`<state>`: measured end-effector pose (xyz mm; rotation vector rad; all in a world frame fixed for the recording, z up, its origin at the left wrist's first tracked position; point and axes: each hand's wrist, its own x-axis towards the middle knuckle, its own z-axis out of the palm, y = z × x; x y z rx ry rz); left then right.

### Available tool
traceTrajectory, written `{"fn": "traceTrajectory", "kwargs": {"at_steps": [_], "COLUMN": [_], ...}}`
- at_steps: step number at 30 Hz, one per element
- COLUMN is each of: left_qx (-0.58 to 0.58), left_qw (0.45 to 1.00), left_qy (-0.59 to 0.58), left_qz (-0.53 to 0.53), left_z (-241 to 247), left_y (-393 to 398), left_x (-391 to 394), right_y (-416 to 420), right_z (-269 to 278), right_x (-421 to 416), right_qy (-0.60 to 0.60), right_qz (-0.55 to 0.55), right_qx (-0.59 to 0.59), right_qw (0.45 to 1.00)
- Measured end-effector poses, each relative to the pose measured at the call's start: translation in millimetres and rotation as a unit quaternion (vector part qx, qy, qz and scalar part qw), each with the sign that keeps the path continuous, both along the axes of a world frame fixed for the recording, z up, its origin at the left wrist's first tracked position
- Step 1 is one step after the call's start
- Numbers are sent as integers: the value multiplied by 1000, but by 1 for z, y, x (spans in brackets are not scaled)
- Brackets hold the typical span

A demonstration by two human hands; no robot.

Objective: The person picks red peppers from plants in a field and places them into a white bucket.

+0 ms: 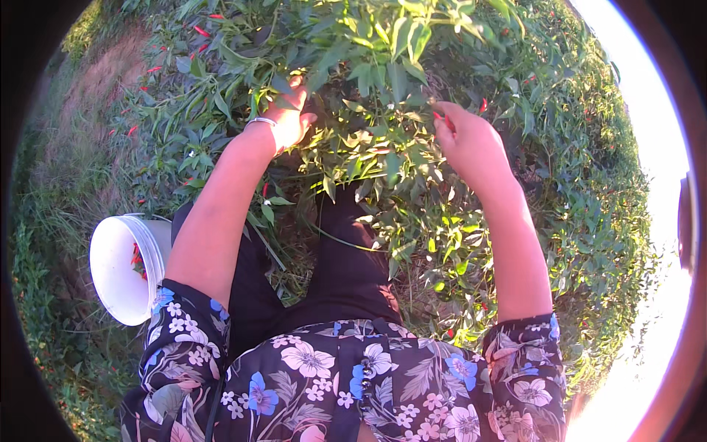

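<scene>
My left hand [288, 122], with a light band [262, 120] at the wrist, reaches into the leaves of a chili pepper plant [381, 138]. Its thumb stands away from the fingers, and leaves partly cover the fingertips, so whether it grips anything cannot be told. On the other side of the same plant, my right hand [472, 138] is curled with red chili peppers [446, 121] between thumb and fingers. Another red chili [483, 105] shows just beyond that hand. More red chilies [201, 31] hang among the foliage at the upper left.
A white plastic bucket [124, 271] lies tilted beside my left leg, its mouth facing left, with some red chilies [138, 259] inside. Dense chili plants [585, 182] spread to the right. Grass and bare soil [99, 88] run along the left. My dark trousers [348, 259] are close under the branches.
</scene>
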<state>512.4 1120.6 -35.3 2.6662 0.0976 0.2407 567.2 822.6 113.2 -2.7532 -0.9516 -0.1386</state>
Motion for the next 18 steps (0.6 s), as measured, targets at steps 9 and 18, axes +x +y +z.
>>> {"fn": "traceTrajectory", "kwargs": {"at_steps": [9,18], "left_qx": [-35,104], "left_qw": [989,985], "left_qy": [136,104], "left_qz": [42,94], "left_z": [54,10], "left_y": [-35,-59], "left_x": [8,18], "right_y": [-54,-82], "right_z": [-34,-39], "right_x": [35,26], "right_qy": [-27,368], "right_qz": [-105,-234], "right_qx": [-126,285], "right_qw": [986,854]}}
